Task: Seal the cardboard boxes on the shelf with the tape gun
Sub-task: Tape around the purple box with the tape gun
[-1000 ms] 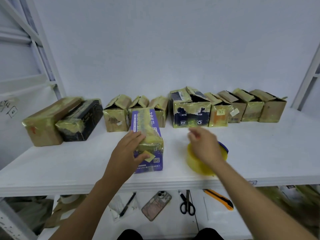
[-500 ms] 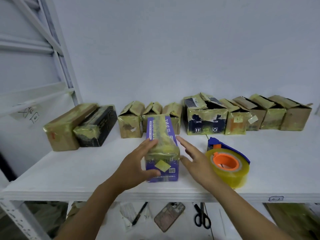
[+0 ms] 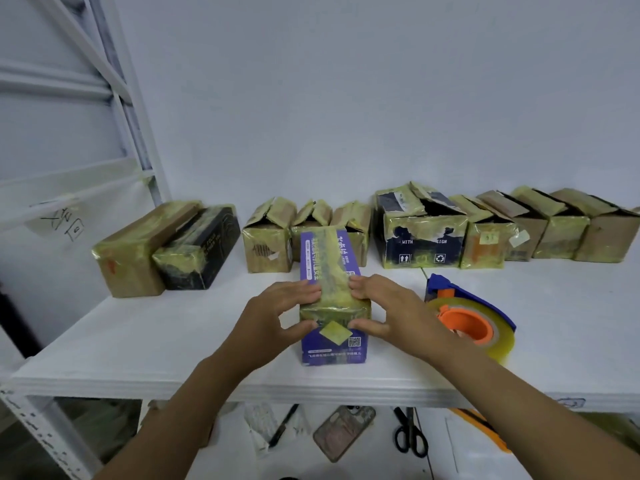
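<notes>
At the front of the shelf (image 3: 156, 344) | left hand (image 3: 277, 317) and right hand (image 3: 391, 313) clasped the purple box (image 3: 329, 355), fingers (image 3: 308, 292) curled over its taped top, apparently pressing tape flat | tape gun (image 3: 467, 317) lay just beside.

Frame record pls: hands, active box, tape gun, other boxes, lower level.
left hand: grips purple box, fingers on top, thumb on front face
right hand: grips the same box the same way
tape gun: lying on shelf, right of the purple box, in neither hand
back row: open-flap boxes; two closed boxes at left
lower level: scissors, phone
</notes>
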